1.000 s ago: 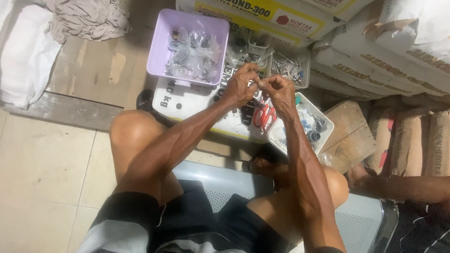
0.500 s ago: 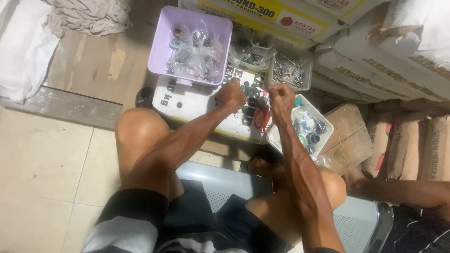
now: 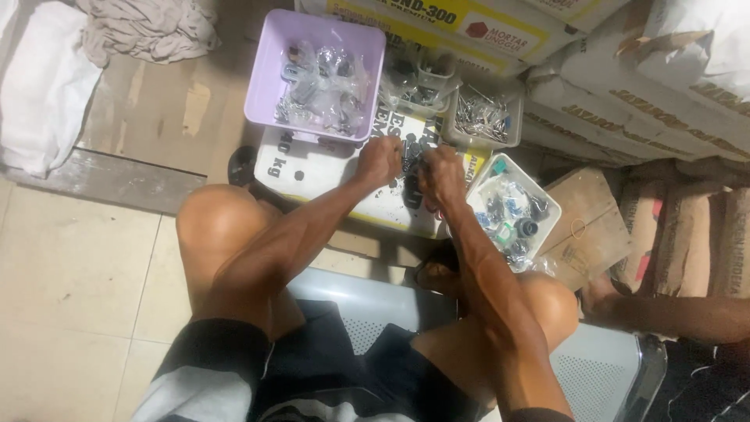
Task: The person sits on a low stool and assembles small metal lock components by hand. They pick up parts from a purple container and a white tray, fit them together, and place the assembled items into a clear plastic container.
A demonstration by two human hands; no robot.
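The left hand and right hand are both curled into loose fists, close together over small dark parts on a white printed sack; whether either pinches a part, I cannot tell; a lilac tub of bagged pieces sits at eleven o'clock, a white tray at three, and a yellow-labelled sack at twelve.
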